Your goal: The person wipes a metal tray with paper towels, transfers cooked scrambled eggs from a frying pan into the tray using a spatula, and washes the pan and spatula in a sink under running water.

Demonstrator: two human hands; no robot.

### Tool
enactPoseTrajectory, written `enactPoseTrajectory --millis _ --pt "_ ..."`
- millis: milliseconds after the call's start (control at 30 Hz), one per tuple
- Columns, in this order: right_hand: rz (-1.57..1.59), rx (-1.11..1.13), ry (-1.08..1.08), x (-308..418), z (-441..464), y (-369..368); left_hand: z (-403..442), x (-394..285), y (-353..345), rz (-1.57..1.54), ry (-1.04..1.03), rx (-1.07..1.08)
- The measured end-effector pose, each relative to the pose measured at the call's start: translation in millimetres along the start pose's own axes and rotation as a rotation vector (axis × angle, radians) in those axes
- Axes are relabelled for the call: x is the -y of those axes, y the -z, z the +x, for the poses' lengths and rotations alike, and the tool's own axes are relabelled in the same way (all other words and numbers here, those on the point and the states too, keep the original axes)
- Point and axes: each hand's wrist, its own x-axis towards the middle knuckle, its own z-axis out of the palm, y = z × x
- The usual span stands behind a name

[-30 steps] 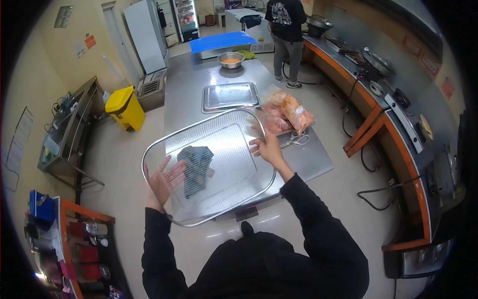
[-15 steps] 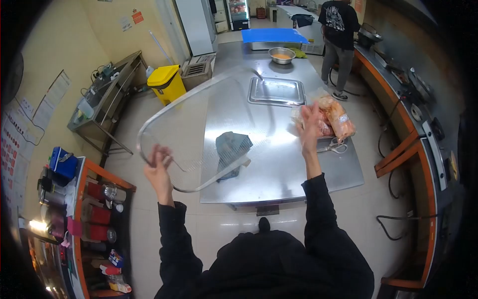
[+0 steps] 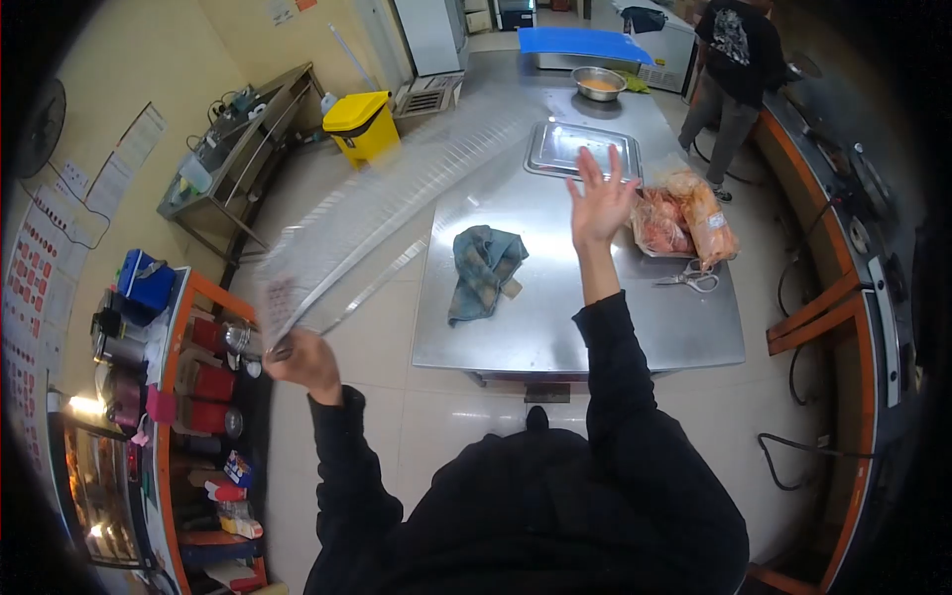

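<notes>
My left hand point(image 3: 305, 365) is closed around the near corner of a wire rack point(image 3: 392, 193), a long metal frame with fine cross bars, smeared by motion. The rack slants up and away over the floor and the table's left edge. My right hand point(image 3: 602, 203) is raised above the table with its fingers spread and nothing in it. Beyond its fingertips lies a rectangular metal tray point(image 3: 540, 159). To its right, bags of raw meat point(image 3: 684, 218) sit near a pair of scissors point(image 3: 694, 279). A crumpled checked cloth point(image 3: 486, 273) lies on the table to its left.
The steel table point(image 3: 585, 342) stands before me. At its far end are a metal bowl point(image 3: 598, 85) and a blue board point(image 3: 583, 44). A yellow bin point(image 3: 363, 127) stands left; orange-framed shelves point(image 3: 171, 397) are nearer. A person point(image 3: 734, 74) stands at the right counter.
The rack has swung from a broad, upright view to a steep slant. My left hand has moved lower and slightly left with it; my right hand is now spread higher and further left.
</notes>
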Motion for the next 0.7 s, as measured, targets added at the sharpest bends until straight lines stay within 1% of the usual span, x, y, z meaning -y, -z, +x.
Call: enactPoseTrajectory --millis 67,100,167,267,300,400,433,500,567,667,700 --pt "-0.038 -0.112 0.064 1.1 9.9 22.6 15.1 -12.3 -1.7 0.011 -0.085 -0.269" --pt "-0.067 -0.175 0.076 2.1 12.1 30.4 7.2 -14.5 1.8 0.083 -0.063 -0.292" --pt "-0.075 -0.272 0.097 -2.7 12.4 30.9 -11.3 -28.7 17.7 0.000 -0.128 -0.058" --pt "0.194 0.559 0.069 -33.5 25.1 67.0 -42.1 -54.2 29.2 -0.308 -0.159 0.261" --pt "0.050 -0.070 0.043 -21.4 7.3 23.2 -47.4 -58.5 30.3 -0.434 -0.156 0.362" --pt "0.051 0.017 -0.158 -16.2 -19.6 9.3 -31.4 -12.9 14.2 -0.168 -0.019 -0.008" --pt "0.032 0.003 -0.160 -18.5 -21.9 13.3 -22.3 -5.4 13.5 -0.054 -0.024 -0.055" --pt "-0.027 -0.100 -0.093 -15.9 -22.5 25.8 -13.3 3.6 14.7 0.057 -0.074 -0.131" --pt "-0.112 -0.237 -0.018 -10.9 -22.2 40.0 -32.5 3.9 22.2 0.145 -0.147 -0.080" --pt "-0.179 -0.329 0.067 -16.1 -15.8 37.1 -43.1 -44.9 26.4 0.075 -0.101 0.146" --pt "-0.043 -0.171 -0.047 -18.5 -16.6 37.2 -45.8 -69.1 26.3 0.005 -0.032 0.264"
